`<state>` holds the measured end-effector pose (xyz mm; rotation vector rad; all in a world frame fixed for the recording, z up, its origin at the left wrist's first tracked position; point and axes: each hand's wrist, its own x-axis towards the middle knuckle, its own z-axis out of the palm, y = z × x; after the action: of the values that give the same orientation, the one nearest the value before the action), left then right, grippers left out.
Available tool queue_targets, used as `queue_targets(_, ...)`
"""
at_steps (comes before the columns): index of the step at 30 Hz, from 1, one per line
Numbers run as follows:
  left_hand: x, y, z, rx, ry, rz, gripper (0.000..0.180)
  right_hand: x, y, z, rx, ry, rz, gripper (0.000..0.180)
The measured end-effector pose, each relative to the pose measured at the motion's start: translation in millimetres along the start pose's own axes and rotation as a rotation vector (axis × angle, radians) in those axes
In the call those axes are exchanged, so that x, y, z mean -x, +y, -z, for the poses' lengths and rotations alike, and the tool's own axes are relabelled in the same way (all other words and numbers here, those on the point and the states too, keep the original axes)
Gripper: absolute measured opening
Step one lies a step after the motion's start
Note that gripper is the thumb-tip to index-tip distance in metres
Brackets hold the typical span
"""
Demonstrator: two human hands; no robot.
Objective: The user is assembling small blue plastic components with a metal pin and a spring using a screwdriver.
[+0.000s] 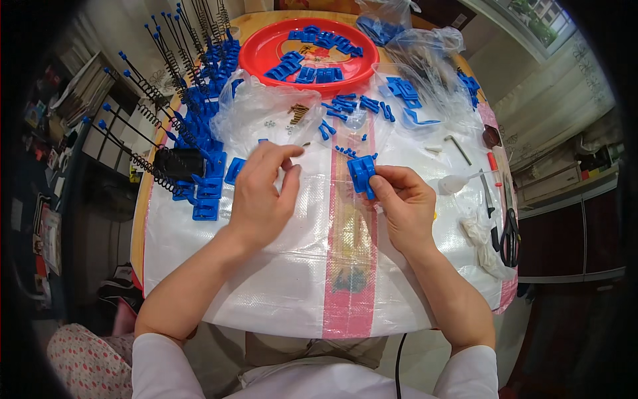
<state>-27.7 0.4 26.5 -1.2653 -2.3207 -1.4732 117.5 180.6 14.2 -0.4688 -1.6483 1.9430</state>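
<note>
My right hand pinches a blue plastic bracket between thumb and fingers, above the middle of the table. My left hand is to its left, thumb and index finger apart, with nothing visible between them. A small brass-coloured screw shows just beyond the left fingertips. Farther back, a pile of brass-coloured screws and a few small nuts lie on clear plastic. Small blue pegs and blue lever pieces are spread behind the held bracket. Another blue part sits beside my left hand, partly hidden.
Blue assemblies with black springs and rods crowd the left edge. A red tray of blue parts stands at the back. On the right are a hex key, a white squeeze bottle, scissors and plastic bags.
</note>
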Motion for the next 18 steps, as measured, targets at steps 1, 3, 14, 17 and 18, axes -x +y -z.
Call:
queue_targets(1,-4,-4,2,-0.165,0.020,-0.107,0.022,0,0,0,0.008,-0.010,-0.007,0.017)
queue_targets(3,-5,-14,0,-0.263,-0.005,-0.146,0.020,0,-1,-1,0.024,-0.032,-0.019,0.017)
queue_targets(14,-5,-16,-9,-0.317,-0.053,-0.143,0.008,2,-4,-2,-0.014,-0.105,-0.041,0.016)
queue_targets(17,-4,-12,-6,-0.318,-0.050,-0.161,0.009,2,-2,-1,-0.061,-0.107,-0.054,0.017)
queue_targets(18,-5,-9,-6,-0.317,-0.033,-0.193,0.010,1,-1,-1,-0.086,-0.105,-0.060,0.018)
